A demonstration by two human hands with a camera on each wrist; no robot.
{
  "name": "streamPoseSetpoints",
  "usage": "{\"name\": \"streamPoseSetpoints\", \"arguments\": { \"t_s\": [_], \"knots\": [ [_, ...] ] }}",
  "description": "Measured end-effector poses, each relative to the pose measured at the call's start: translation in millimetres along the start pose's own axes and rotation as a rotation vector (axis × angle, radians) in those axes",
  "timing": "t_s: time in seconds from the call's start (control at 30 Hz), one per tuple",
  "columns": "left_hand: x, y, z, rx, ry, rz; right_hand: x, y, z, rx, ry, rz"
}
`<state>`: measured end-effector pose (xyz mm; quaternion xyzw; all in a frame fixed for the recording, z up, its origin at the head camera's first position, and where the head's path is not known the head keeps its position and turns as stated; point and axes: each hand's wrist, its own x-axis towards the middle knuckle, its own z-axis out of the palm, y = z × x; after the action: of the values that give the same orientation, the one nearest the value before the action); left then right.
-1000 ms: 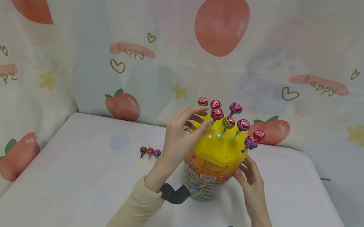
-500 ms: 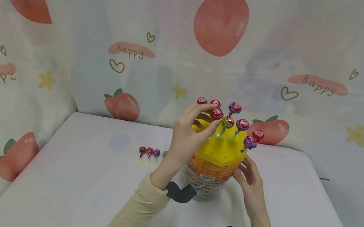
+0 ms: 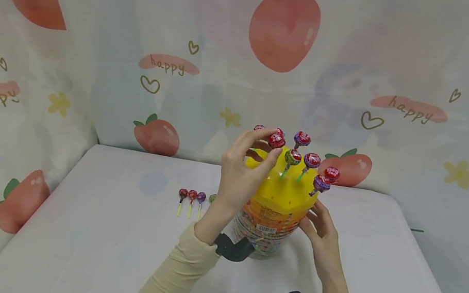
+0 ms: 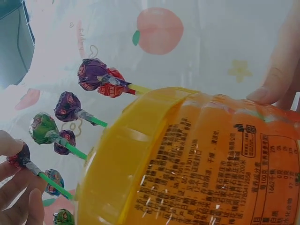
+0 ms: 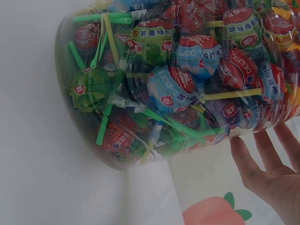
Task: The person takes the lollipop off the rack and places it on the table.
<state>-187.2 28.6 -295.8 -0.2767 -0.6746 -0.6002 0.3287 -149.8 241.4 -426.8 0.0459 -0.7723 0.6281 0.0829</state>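
Observation:
A clear plastic jar [image 3: 263,243] full of wrapped lollipops has an orange label and a yellow lid [image 3: 284,197]. Several lollipops stand up from holes in that lid. My left hand [image 3: 238,178] pinches the dark red head of one lollipop [image 3: 276,141] between thumb and fingers. In the left wrist view, its green stick [image 4: 54,183] reaches down to the lid. My right hand [image 3: 323,243] rests its fingertips against the jar's right side, fingers spread, as the right wrist view also shows.
Several loose lollipops [image 3: 192,195] lie in a row on the white tabletop [image 3: 120,231], left of the jar; my left arm covers part of that row. Behind stands a patterned cloth backdrop [image 3: 216,33]. A black strap piece sits on each wrist.
My left hand has moved right and its fingers have come together on the red lollipop, which has shifted slightly up and left. My right hand stays on the jar.

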Motion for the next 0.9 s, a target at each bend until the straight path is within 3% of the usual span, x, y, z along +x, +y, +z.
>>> {"name": "streamPoseSetpoints", "arguments": {
  "t_s": [0.37,0.9],
  "knots": [
    [-11.3,-5.1,-12.9,0.011,0.043,-0.036,0.5,0.4,0.0,-0.017,0.007,-0.001],
    [-44.4,-33.5,-50.1,0.086,0.136,-0.124,0.1,-0.4,0.6,-0.015,0.008,-0.002]
  ]
}}
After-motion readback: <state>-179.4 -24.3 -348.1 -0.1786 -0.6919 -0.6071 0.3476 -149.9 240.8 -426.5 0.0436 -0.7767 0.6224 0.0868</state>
